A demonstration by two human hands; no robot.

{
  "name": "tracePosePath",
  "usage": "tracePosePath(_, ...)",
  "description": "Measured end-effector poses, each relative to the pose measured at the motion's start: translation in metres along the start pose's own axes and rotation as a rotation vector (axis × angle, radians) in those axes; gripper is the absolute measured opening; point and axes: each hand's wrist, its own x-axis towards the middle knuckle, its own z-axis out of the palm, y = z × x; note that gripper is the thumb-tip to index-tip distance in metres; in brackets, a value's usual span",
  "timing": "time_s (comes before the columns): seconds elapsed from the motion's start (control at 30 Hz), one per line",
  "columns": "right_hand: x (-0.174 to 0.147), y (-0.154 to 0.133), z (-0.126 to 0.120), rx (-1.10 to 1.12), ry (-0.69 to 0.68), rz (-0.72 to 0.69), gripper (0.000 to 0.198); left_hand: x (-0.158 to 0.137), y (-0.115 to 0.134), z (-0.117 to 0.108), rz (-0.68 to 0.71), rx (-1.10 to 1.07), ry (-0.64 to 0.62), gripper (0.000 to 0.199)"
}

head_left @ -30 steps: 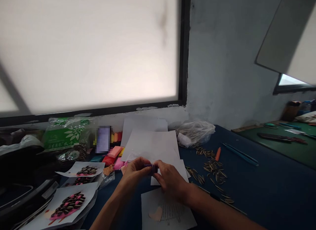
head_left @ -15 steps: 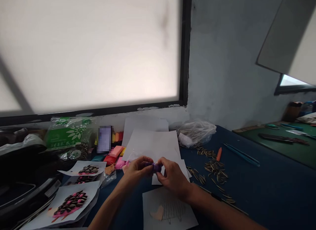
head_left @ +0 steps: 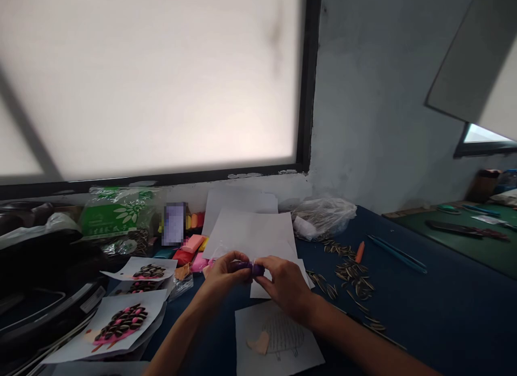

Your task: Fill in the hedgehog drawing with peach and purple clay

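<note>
Above the drawing, both hands meet at a lump of soft purple modelling clay [head_left: 258, 270]. My left hand [head_left: 225, 274] is closed around the clay's left part, which shows between thumb and fingers. My right hand [head_left: 285, 284] pinches the right end between thumb and fingertips. A narrow light band crosses the purple between the hands; I cannot tell whether it is wrapper or a gap. Below them lies a white sheet [head_left: 247, 318] with a pencil drawing of a striped, round-bodied animal. Peach clay [head_left: 262, 343] covers its head part.
Striped sunflower seeds [head_left: 355, 278], an orange stick [head_left: 360, 252] and blue tweezers [head_left: 398, 253] lie at right. Left are finished seed pictures [head_left: 153, 300], coloured clay packs [head_left: 193, 244] and a green seed bag [head_left: 109, 217]. Blank paper [head_left: 254, 230] is behind my hands.
The view has shifted slightly, so the scene sits a little farther right. More purple clay shows at my left fingers, and my right fingers are straighter. Both hands still hold the clay.
</note>
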Motion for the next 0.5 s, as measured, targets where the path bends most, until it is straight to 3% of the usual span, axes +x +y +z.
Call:
tracePosePath(0.17, -0.001, 0.0, -0.002, -0.026, -0.022, 0.013, 0.005, 0.0, 0.002, 0.006, 0.014, 0.058, -0.033, 0.045)
tracePosePath(0.33, -0.003, -0.001, -0.001, 0.035, -0.009, 0.018, 0.006, -0.003, 0.013, 0.002, -0.022, 0.149, -0.095, 0.032)
tracePosePath(0.5, -0.002, -0.006, -0.006, 0.183, 0.007, 0.042, 0.01, -0.008, 0.024, -0.008, -0.038, 0.135, -0.117, 0.04)
